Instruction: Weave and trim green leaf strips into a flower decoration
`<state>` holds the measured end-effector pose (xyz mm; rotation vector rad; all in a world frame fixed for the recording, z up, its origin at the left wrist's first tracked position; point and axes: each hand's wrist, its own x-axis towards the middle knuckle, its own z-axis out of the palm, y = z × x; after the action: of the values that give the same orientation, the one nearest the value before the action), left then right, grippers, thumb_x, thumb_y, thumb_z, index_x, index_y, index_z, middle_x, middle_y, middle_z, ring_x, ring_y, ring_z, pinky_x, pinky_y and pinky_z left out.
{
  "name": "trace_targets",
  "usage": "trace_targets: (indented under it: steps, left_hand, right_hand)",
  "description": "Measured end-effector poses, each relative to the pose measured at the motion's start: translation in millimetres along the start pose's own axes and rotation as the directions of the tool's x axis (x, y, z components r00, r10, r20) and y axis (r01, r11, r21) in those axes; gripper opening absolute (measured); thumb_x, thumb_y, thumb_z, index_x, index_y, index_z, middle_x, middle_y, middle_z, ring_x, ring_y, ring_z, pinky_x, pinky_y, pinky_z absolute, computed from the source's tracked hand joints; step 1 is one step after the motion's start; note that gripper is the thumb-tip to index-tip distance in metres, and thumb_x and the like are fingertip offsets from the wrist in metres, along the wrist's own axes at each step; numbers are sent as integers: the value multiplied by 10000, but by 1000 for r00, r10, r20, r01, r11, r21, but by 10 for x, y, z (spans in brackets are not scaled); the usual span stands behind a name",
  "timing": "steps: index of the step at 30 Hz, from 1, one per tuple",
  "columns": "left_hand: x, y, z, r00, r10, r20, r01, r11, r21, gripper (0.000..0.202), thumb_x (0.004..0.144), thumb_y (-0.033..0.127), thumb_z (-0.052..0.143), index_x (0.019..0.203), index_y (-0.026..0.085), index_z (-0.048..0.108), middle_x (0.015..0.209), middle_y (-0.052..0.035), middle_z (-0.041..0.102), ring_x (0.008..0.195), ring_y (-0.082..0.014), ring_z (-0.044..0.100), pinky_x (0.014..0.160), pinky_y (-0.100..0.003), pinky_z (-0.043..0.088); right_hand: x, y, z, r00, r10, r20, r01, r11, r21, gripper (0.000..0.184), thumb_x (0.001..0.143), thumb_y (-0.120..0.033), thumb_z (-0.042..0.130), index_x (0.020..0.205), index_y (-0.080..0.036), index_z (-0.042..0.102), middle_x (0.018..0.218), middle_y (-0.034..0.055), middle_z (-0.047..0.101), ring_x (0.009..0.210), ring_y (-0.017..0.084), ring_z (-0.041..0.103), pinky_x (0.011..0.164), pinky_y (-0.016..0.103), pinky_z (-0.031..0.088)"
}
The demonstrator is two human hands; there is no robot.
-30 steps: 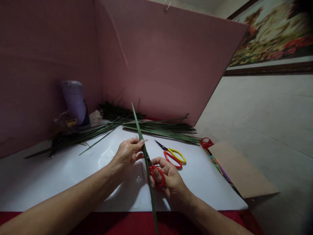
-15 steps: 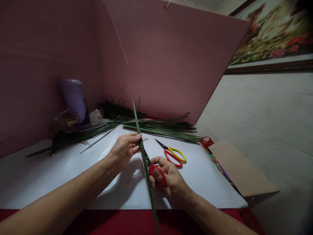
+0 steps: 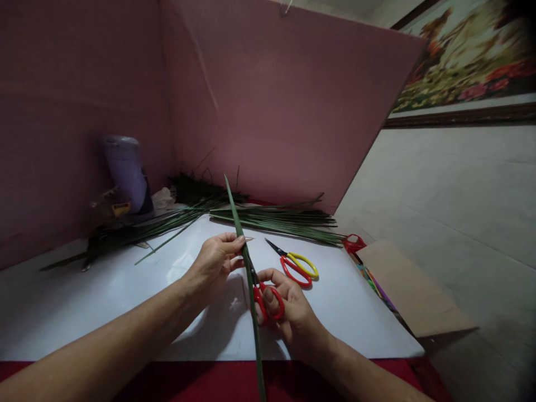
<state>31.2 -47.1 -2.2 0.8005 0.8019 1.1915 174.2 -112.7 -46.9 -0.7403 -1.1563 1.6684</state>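
Observation:
My left hand (image 3: pixel 218 257) pinches a long green leaf strip (image 3: pixel 234 213) between thumb and fingers. The strip stands nearly upright in the view, its pointed tip at the top and its lower end running past the bottom edge. In my right hand (image 3: pixel 295 310) are red-handled scissors (image 3: pixel 274 304), fingers in the loops. Their dark blades lie against the strip just below my left fingers, partly hidden behind it. A second pair of scissors (image 3: pixel 293 263), with one red and one yellow handle, rests on the white board (image 3: pixel 352 307) beyond my right hand.
A bundle of green leaf strips (image 3: pixel 285 223) lies along the board's back edge, with another pile (image 3: pixel 154 226) to the left. A purple container (image 3: pixel 128 173) stands at the back left. Right of the board is an open cardboard box (image 3: pixel 414 290). Pink panels (image 3: pixel 268 111) rise behind.
The leaf strip and my left hand have come down slightly, and the strip's lower end has swung left. The red-handled scissors have opened wider beside the strip.

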Motion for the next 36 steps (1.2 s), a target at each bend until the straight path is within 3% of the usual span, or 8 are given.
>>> trace_targets:
  steps: [18, 29, 36]
  left_hand:
    - [-2, -32, 0, 1000, -16, 5, 16, 1000, 3, 37, 712, 89, 615, 739, 76, 638, 775, -86, 626, 586, -112, 551, 534, -235, 430]
    - [9, -44, 13, 999, -42, -8, 42, 999, -20, 71, 726, 75, 597, 656, 88, 597, 728, -78, 614, 550, -102, 547, 510, -219, 435]
    - [11, -66, -13, 998, -58, 3, 58, 998, -36, 48, 734, 68, 586, 721, 85, 629, 670, -44, 584, 506, -79, 516, 481, -194, 416]
  right_hand:
    - [31, 24, -21, 1000, -17, -13, 17, 1000, -6, 403, 733, -448, 690, 940, -165, 492, 539, -27, 573, 424, 57, 395, 440, 195, 232]
    - [19, 21, 0, 999, -32, -25, 33, 998, 48, 335, 790, -406, 646, 949, -163, 479, 531, -26, 563, 436, 56, 389, 449, 191, 241]
    - [35, 24, -18, 1000, -10, 1, 10, 994, 109, 315, 785, -368, 664, 942, -163, 484, 531, -35, 545, 441, 50, 401, 433, 177, 221]
